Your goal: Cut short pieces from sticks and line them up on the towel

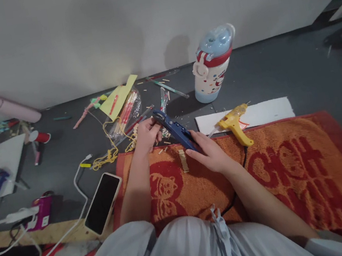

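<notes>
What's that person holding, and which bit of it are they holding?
A blue tool: the right hand's fingers hold its near end. The left hand is by the far end; its grip can't be told.

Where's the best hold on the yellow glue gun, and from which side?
Probably its handle, from the near side: the yellow glue gun lies with that handle pointing toward the wearer, onto the orange towel, and its nozzle pointing away. The dark cord leaves the handle's end, so grip above it.

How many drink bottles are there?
2: a pink bottle at the far left near the wall, and a white bottle standing beyond the right hand. The blurred edges may hide more.
</notes>
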Action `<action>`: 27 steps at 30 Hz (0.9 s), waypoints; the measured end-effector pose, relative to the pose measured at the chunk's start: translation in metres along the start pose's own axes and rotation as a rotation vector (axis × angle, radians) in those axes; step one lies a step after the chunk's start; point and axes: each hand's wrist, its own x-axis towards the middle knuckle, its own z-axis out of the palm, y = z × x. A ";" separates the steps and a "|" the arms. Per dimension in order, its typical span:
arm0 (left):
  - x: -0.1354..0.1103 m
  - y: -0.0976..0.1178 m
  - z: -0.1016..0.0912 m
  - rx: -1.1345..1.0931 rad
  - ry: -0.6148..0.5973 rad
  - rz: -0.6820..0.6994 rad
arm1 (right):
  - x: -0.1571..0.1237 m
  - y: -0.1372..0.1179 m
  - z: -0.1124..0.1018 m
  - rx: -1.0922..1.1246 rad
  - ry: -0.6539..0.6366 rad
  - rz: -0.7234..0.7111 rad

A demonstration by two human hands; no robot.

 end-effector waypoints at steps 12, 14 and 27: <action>0.000 -0.003 -0.002 0.232 0.035 0.085 | 0.001 0.005 0.003 -0.030 0.004 0.017; 0.000 -0.002 -0.001 0.265 0.044 0.100 | 0.001 0.003 0.004 -0.058 0.009 0.023; -0.002 0.000 0.001 0.201 0.063 0.029 | 0.001 -0.003 0.003 -0.150 0.001 0.007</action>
